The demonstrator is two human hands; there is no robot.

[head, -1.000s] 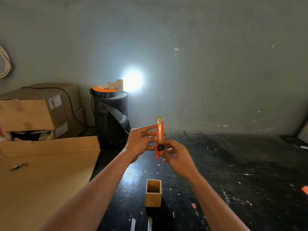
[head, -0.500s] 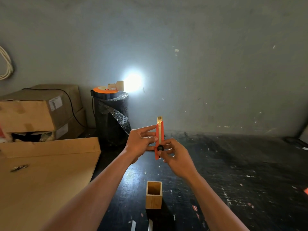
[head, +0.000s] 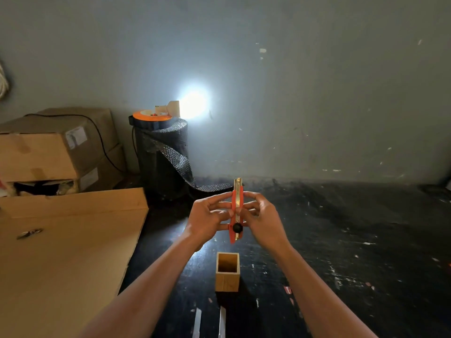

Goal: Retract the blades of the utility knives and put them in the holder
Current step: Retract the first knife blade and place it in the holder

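Head view, left to right, with the wooden holder as the reference point. Far left of the holder, a flat cardboard sheet covers the tabletop, with stacked cardboard boxes behind it against the wall. Left of and well behind the holder stands a dark roll of bubble wrap topped by an orange-rimmed reel; a bright lamp glares just beside the reel. Above and slightly behind the holder, the left hand and right hand together hold an orange utility knife upright in the air. The left fingers pinch its left edge; the right fingers close on its right edge. A black locking knob sits low on the knife body, and a metal tip projects at the top, though whether blade is exposed there cannot be told. The holder itself, an open square box, stands upright on the dark tabletop directly below the knife and apart from it. Two pale strips lie on the tabletop in front of the holder.
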